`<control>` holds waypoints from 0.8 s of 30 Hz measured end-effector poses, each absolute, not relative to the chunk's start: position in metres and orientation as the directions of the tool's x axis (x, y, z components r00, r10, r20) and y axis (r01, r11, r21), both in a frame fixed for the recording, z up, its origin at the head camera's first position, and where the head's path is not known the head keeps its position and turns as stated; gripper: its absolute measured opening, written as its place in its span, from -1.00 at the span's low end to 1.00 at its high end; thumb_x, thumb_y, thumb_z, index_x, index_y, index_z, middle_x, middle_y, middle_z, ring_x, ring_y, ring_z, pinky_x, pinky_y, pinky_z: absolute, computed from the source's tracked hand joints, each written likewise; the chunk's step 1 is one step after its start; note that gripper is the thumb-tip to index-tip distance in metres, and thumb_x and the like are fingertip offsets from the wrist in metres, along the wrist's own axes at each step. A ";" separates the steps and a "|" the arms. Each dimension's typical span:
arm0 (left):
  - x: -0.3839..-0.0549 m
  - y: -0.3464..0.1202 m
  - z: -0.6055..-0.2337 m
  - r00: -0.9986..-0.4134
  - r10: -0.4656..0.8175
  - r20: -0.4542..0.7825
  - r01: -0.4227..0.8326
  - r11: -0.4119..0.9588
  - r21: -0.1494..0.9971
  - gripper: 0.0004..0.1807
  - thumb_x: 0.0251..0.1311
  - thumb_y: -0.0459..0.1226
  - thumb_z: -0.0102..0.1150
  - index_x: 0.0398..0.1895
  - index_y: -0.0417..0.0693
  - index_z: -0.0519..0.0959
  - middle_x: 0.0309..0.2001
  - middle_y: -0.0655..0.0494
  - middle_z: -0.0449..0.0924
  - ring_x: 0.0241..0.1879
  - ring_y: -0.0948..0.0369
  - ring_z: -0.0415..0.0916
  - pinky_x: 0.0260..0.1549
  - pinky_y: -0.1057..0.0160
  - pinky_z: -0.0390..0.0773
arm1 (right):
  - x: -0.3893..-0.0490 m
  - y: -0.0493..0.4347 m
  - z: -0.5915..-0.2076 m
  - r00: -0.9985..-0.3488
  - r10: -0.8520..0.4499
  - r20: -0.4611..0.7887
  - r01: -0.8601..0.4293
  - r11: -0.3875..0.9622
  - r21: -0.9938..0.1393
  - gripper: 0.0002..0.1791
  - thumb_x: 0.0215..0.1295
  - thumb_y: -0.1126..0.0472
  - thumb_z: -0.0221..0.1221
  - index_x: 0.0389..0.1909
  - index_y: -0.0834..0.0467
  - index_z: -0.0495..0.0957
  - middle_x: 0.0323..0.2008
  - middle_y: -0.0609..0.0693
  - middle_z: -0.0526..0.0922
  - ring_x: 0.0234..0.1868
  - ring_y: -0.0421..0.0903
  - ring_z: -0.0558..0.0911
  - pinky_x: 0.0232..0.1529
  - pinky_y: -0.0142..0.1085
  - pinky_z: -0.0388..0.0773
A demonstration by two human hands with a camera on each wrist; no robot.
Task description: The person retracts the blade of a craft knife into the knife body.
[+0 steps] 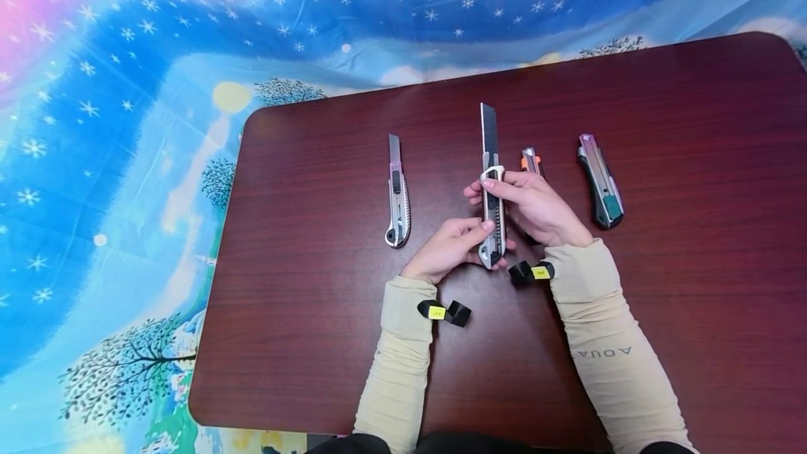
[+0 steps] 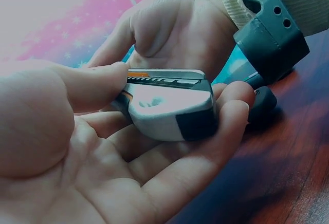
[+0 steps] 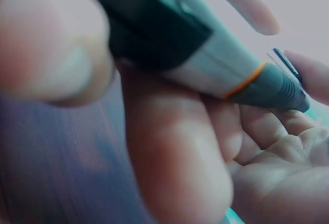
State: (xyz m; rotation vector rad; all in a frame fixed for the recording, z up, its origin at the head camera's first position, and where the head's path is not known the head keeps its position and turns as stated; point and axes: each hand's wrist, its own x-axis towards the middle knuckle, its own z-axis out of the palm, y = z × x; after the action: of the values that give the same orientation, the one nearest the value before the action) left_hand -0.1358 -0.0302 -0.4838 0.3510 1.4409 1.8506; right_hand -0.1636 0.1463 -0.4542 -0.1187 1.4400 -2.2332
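Both hands hold one large snap-off utility knife (image 1: 492, 205) upright over the table, its long blade (image 1: 488, 128) extended and pointing toward the far edge. My left hand (image 1: 444, 247) pinches the butt end, thumb on top and fingers beneath. In the left wrist view the silver and black butt of the knife (image 2: 172, 108) lies across those fingers. Higher up the handle, the right hand (image 1: 545, 209) grips the knife near the blade opening with its thumb across the front. The right wrist view shows the handle close up, with an orange band.
A silver utility knife (image 1: 397, 195) with its blade out lies on the table (image 1: 302, 300) at left. Partly hidden behind the right hand is an orange and silver knife (image 1: 531, 160). A black and green utility knife (image 1: 601, 181) lies farther right. A patterned cloth (image 1: 208, 33) borders the table.
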 end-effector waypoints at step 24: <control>-0.136 -0.028 -0.485 -0.703 0.676 -0.223 -0.386 -0.099 0.917 -0.46 0.53 -0.16 -0.25 0.17 -0.56 0.36 0.06 -0.55 0.47 -0.36 0.22 0.67 -0.18 0.17 0.70 | -0.164 0.146 -0.454 -0.872 -0.477 -0.111 0.316 -0.374 -0.872 -0.78 0.41 0.37 0.03 -0.02 0.25 0.55 -0.06 0.02 0.71 -0.07 -0.13 0.65 0.06 -0.33 0.54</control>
State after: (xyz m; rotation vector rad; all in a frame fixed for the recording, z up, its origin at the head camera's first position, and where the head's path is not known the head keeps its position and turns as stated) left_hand -0.1357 -0.0282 -0.4850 0.3298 1.4517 1.8791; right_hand -0.1640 0.1461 -0.4537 -0.2180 1.3826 -2.2573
